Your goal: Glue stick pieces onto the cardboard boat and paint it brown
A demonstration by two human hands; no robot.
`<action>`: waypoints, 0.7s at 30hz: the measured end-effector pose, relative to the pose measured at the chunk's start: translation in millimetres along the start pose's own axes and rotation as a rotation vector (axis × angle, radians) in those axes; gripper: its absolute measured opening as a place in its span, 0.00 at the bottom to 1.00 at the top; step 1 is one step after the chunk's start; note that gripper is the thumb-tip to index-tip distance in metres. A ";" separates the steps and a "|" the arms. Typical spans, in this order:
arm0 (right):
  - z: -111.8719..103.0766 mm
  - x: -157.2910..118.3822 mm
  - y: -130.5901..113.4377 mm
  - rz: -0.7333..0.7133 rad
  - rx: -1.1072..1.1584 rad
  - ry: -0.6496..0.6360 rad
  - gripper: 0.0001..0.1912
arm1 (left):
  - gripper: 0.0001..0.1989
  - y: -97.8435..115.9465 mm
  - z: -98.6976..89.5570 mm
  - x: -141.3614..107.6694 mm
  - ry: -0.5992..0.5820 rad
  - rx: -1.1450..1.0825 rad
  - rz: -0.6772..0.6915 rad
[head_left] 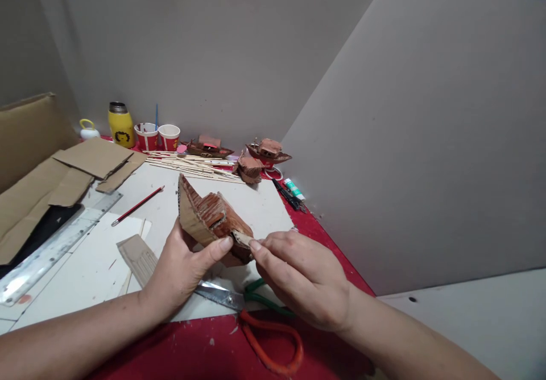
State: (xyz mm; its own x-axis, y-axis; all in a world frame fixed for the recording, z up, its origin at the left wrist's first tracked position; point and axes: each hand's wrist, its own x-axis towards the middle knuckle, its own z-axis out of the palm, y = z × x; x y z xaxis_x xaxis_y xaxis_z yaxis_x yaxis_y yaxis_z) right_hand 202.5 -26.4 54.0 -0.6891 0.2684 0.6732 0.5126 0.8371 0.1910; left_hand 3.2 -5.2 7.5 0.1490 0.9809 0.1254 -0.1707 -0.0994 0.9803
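Observation:
My left hand (183, 263) grips a small cardboard model boat (224, 212) by its side, thumb pressed near one end. The boat is tilted, with a raised pointed end at the left and a brown-painted cabin on top. In a pinch, my right hand (305, 275) holds a small cardboard strip (243, 239) against the boat's near right end. Its fingers hide part of that end. Beneath the hands lie scissors (228, 296) with one green and one orange handle. A piece of cardboard (139, 257) lies under my left forearm.
Behind are thin wooden sticks (191, 165), two finished-looking model boats (271, 151), paper cups (147, 138) and a yellow bottle (120, 125). To the left lie a clear ruler (55, 249), a pencil (139, 205) and cardboard sheets (94, 157). A grey wall (426, 141) rises at the right.

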 end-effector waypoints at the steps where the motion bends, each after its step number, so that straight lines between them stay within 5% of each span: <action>1: -0.2 0.7 0.2 -0.004 -0.007 -0.004 0.09 | 0.34 0.5 0.1 0.0 0.003 -0.005 0.002; 8: 0.9 4.3 0.7 -0.027 -0.021 0.019 0.08 | 0.25 5.0 1.4 -0.9 -0.022 -0.036 -0.023; 21: -0.9 12.5 -1.1 -0.044 -0.055 0.021 0.09 | 0.27 1.4 0.5 -2.9 -0.035 -0.055 -0.096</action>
State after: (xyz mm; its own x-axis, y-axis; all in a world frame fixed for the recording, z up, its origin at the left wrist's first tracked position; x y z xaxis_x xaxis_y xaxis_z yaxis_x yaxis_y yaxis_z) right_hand 193.7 -24.3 62.8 -0.7008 0.2211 0.6782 0.5099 0.8201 0.2595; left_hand 3.0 -8.2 8.6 0.2014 0.9788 0.0377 -0.2068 0.0049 0.9784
